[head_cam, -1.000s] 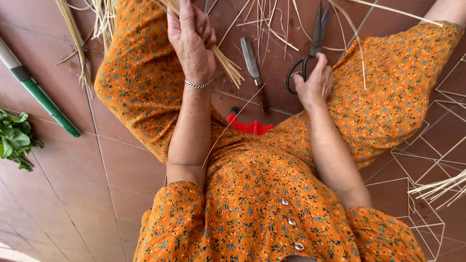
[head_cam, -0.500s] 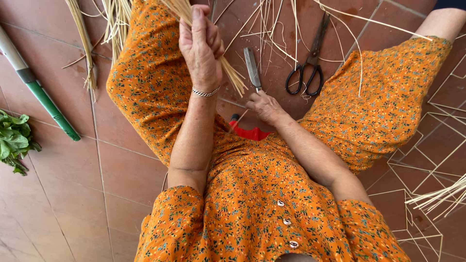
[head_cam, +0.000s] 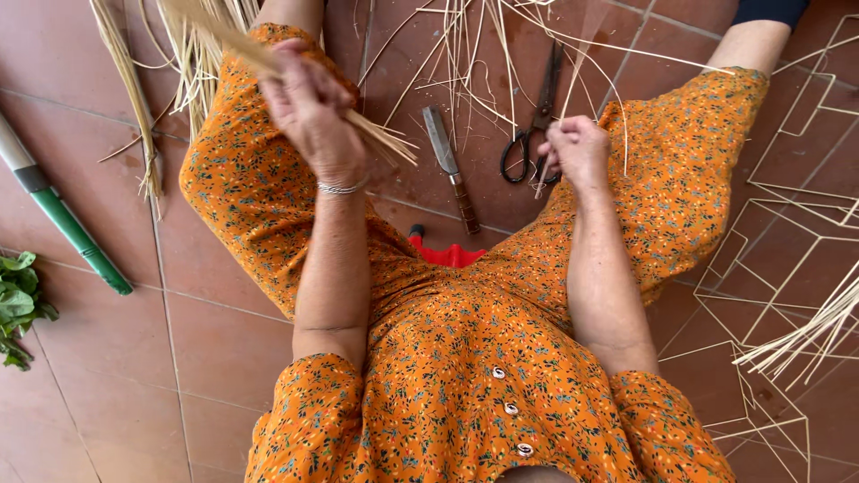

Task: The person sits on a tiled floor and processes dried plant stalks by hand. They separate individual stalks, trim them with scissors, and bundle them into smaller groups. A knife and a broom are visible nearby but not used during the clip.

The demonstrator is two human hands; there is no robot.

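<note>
Person sits on red tiled floor (head_cam: 224, 358) in orange floral dress (head_cam: 465, 376), legs spread, seen from above. Left hand (head_cam: 311, 112) is closed round a bundle of thin bamboo strips (head_cam: 268, 67), held up over the left knee; bundle runs diag., cut ends fanning out toward the knife (head_cam: 450, 170). Silver bracelet (head_cam: 340, 188) on that wrist. Right hand (head_cam: 577, 148) pinches a single thin strip (head_cam: 573, 80) between fingers, closed on it, just right of the scissors (head_cam: 530, 134) and above the right thigh. Knife lies on floor between the legs, blade pointing away, w/ brown handle nearest the body. Scissors lie just right of knife, handles near the right hand. Red object (head_cam: 447, 253) sits just below knife handle, partly under the dress. Loose strips scatter beyond knife. Far left of knife: green-handled tool (head_cam: 67, 228) & leafy greens (head_cam: 18, 304). Far right: thin strip frames (head_cam: 787, 224) on floor.
</note>
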